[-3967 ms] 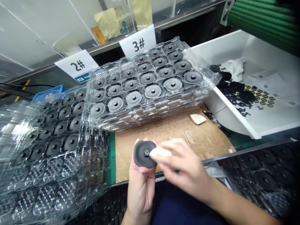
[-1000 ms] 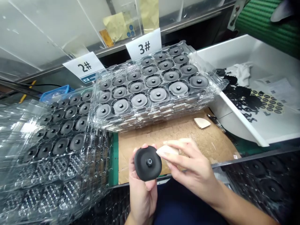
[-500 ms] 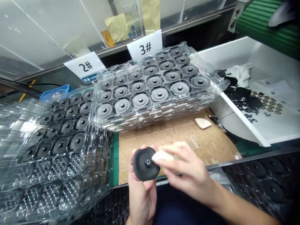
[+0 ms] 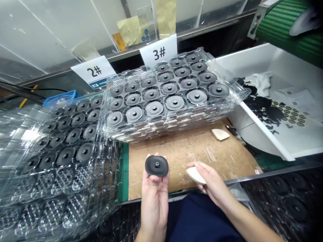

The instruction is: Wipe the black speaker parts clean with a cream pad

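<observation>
My left hand (image 4: 154,198) holds a round black rubber disc (image 4: 156,166) with a small centre hub, fingertips closed around its edge, above the near end of a cardboard sheet (image 4: 191,151). My right hand (image 4: 210,183) is a little to the right of the disc and apart from it, pinching a pale wedge-shaped pad (image 4: 195,174). A clear blister tray (image 4: 237,88) filled with several grey discs lies behind the cardboard. A second clear tray (image 4: 103,148) at the left holds several black discs in its far rows.
A second pale wedge pad (image 4: 220,134) lies on the cardboard's right side. A white bin (image 4: 264,134) with black scraps and paper sheets stands at the right. Signs "2#" (image 4: 94,71) and "3#" (image 4: 158,52) stand behind the trays. More black discs in trays lie at lower right.
My right hand has drawn the pale pad away from the disc, to the right and down. The disc in my left hand has tilted flatter and sits slightly higher.
</observation>
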Demonstrator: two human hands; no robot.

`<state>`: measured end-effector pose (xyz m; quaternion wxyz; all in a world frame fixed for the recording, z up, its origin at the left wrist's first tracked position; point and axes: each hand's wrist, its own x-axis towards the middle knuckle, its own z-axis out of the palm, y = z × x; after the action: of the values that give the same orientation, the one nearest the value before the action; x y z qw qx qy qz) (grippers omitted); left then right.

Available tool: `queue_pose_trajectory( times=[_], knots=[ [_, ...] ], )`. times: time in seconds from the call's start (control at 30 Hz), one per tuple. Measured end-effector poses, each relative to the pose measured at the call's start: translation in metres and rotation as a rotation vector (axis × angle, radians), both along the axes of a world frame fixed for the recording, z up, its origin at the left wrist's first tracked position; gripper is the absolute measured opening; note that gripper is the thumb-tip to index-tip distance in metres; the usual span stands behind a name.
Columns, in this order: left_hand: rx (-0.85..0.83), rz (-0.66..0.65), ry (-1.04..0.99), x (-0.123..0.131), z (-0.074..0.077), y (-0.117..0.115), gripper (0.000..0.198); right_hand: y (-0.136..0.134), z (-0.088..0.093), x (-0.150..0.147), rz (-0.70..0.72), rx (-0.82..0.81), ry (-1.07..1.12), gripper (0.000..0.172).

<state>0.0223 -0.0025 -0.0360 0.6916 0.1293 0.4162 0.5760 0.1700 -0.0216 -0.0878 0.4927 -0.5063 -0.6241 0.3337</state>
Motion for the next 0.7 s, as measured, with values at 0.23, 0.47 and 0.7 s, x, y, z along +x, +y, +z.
queue_pose_trajectory(
  times=[0.23, 0.47, 0.7],
  knots=[
    [0.014, -0.065, 0.025, 0.001, 0.001, -0.001, 0.040, 0.002, 0.037, 0.002, -0.099, -0.175, 0.082, 0.019],
    [-0.084, -0.213, -0.009, -0.002, 0.003, -0.010, 0.048, 0.027, 0.101, -0.014, 0.352, -0.025, -0.158, 0.018],
    [-0.026, -0.203, 0.028, -0.014, 0.008, -0.004, 0.053, 0.011, 0.093, -0.003, 0.409, -0.184, -0.056, 0.018]
  ],
)
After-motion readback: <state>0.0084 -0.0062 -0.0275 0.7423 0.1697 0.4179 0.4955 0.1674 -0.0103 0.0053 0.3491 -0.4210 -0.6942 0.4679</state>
